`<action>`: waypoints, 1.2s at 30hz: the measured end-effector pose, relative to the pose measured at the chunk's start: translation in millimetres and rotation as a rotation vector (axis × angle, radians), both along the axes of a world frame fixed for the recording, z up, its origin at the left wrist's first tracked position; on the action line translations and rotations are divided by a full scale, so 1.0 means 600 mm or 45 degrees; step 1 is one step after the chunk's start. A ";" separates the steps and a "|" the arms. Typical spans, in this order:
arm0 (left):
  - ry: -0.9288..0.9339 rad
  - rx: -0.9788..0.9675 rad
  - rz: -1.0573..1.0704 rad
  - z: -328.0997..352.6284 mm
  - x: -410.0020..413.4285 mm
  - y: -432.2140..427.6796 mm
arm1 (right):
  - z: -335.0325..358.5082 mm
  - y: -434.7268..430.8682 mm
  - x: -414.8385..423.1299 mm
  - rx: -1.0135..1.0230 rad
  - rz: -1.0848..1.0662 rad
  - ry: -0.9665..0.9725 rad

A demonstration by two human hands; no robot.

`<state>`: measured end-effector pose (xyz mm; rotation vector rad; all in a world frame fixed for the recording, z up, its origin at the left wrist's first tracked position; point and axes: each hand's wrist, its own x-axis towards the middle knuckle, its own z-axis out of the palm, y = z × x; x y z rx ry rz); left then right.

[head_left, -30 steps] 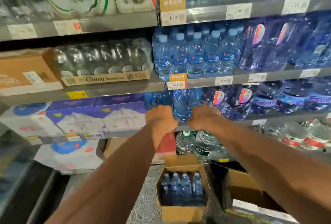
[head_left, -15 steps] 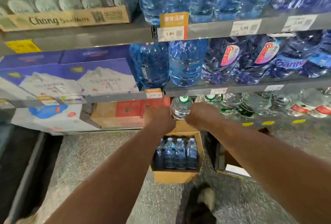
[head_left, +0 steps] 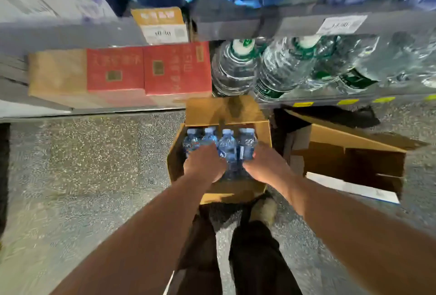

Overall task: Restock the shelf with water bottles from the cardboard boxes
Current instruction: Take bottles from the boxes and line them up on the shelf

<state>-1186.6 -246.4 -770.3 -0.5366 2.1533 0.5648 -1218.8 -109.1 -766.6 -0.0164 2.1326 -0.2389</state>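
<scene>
Two hands (left point(head_left: 204, 162), right point(head_left: 265, 165)) at boxed bottles point(head_left: 227, 147)

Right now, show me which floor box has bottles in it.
The upright box the left hand reaches into, holding small blue bottles; the box right of it lies tipped, showing none.

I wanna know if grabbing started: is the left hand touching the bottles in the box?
Cannot tell. In the head view the left hand overlaps the bottles, fingertips hidden.

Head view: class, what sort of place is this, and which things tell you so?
Probably a shop's drinks aisle: price tags on the shelf edge, rows of big water bottles, and a cardboard box of small bottles on the floor.
</scene>
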 end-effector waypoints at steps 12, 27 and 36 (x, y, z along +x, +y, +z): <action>-0.124 0.399 0.697 -0.341 0.041 0.108 | -0.343 0.036 0.037 -0.072 -0.697 -0.118; -0.122 0.437 1.203 -0.416 0.000 0.108 | -0.410 0.046 0.010 -0.188 -1.514 -0.300; -0.080 0.791 1.366 -0.325 0.004 0.059 | -0.308 0.054 0.007 -0.436 -1.454 -0.584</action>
